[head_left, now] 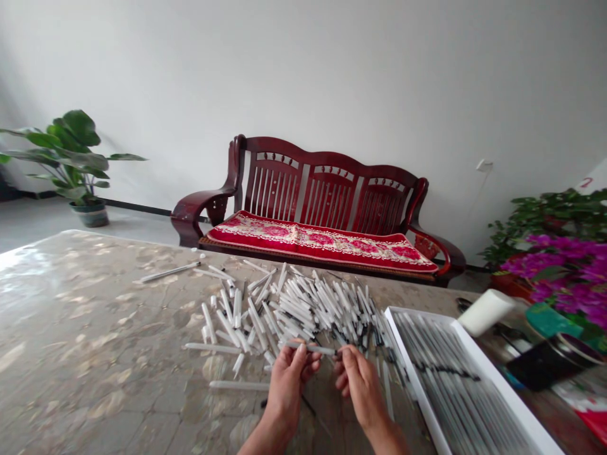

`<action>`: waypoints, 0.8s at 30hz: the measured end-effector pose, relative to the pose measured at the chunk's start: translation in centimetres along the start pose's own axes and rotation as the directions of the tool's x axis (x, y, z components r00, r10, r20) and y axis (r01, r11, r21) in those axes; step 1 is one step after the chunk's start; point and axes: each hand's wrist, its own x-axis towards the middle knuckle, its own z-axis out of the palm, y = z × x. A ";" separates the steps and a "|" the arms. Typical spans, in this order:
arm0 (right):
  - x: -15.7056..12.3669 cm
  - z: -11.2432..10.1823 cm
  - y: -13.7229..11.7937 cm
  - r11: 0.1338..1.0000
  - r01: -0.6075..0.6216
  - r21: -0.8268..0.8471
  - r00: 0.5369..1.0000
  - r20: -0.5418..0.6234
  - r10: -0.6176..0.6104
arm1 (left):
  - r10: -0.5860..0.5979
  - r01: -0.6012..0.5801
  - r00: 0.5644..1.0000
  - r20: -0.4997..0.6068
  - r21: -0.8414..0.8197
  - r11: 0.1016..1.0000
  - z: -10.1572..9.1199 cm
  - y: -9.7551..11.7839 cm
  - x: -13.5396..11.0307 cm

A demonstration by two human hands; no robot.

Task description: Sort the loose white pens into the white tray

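Observation:
Both of my hands are at the table's near edge, fingers pinched around one white pen (pixel 317 348) that lies crosswise between them. My left hand (pixel 290 378) grips its left part and my right hand (pixel 356 379) grips its right end. Just beyond them lies a heap of white pens and caps (pixel 294 304), several scattered toward the left. A white tray (pixel 478 392) filled with rows of pens sits to the right of my right hand.
The patterned table (pixel 95 341) stretches left. A white roll (pixel 485 311), a black phone (pixel 540 366) and purple flowers (pixel 564 265) crowd the right side. A red wooden bench (pixel 322 208) and a potted plant (pixel 71 164) stand by the wall.

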 end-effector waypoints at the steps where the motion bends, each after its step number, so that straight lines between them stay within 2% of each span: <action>1: 0.0 0.0 0.0 1.000 0.007 -0.011 1.000 -0.002 -0.007 | -0.006 0.006 1.000 0.010 0.000 1.000 0.0 0.0 -0.1; 6: 0.1 -0.2 0.3 0.987 0.101 -0.125 0.993 -0.044 -0.107 | -0.021 0.021 0.999 0.028 -0.004 1.000 0.2 -0.2 -0.2; 10: 0.4 -0.6 0.8 0.972 0.160 -0.173 0.974 -0.130 -0.183 | -0.011 0.009 0.999 -0.038 -0.040 0.999 0.0 -0.2 0.1; 13: 0.5 -0.8 1.1 0.985 0.137 -0.103 0.971 -0.181 -0.154 | -0.011 0.006 0.997 -0.071 -0.076 0.997 -0.1 0.0 0.3; 17: 0.4 -0.4 1.0 0.992 0.125 0.017 0.974 -0.192 -0.119 | -0.028 0.023 0.998 -0.064 -0.085 0.996 -0.1 0.0 0.4; 24: 0.4 0.1 0.7 0.990 0.134 0.041 0.974 -0.189 -0.124 | -0.022 0.021 1.000 -0.012 -0.052 0.998 -0.2 -0.5 0.2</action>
